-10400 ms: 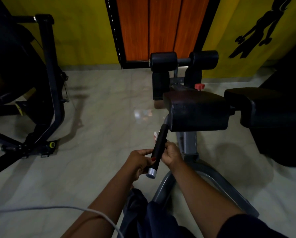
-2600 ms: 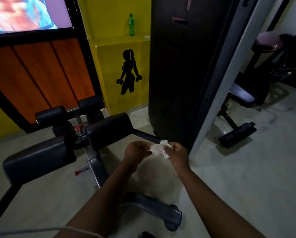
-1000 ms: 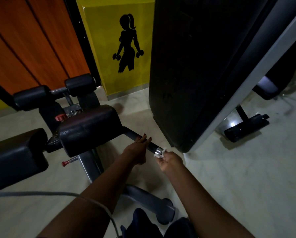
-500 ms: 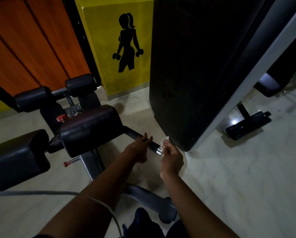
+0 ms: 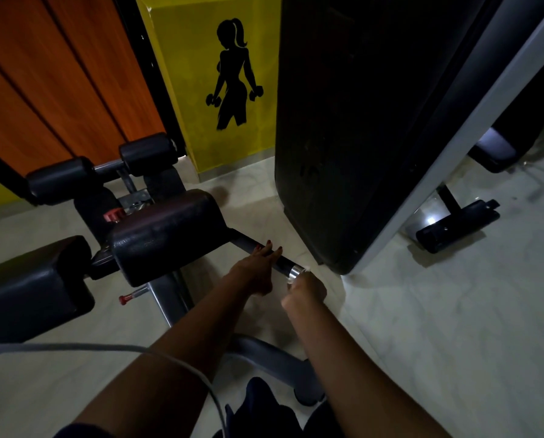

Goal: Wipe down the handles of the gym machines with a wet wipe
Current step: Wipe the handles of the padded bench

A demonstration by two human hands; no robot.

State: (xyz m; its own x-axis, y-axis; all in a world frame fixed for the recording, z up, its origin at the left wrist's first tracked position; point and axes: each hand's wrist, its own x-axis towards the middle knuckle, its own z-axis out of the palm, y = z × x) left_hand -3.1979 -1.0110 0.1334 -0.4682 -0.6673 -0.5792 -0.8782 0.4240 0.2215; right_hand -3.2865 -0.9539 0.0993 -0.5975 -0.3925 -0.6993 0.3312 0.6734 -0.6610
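Handle [image 5: 284, 265] of a padded exercise bench [image 5: 166, 235], seen from above in a dim gym. It is a black bar jutting out from under the bench's thigh pad toward a tall dark machine tower [image 5: 359, 121], and it ends in a bright chrome cap [image 5: 296, 270].

2 bare arms reach down to it. The left grip [image 5: 258, 270] lies across the top of the bar just inboard of the cap, with fingers [image 5: 269, 251] fairly straight and resting flat on it. Whether the thumb hooks underneath cannot be told. It looks placed there to steady the bar and leave the outer end free.

The right grip [image 5: 307, 287] is curled at the cap end, pinching a white wet wipe [image 5: 291, 280] against the metal. Only small scraps of the wipe show past the knuckles. That placement suggests wiping at the tip, from where the wipe could wrap the bar and slide inward once the left grip lifts.

Behind are a yellow wall with a black silhouette decal [image 5: 234, 77] and an orange wooden door [image 5: 59, 74]. A grey cable [image 5: 106, 346] crosses in front of the left forearm. Pale floor tiles [image 5: 454, 311] lie beneath.
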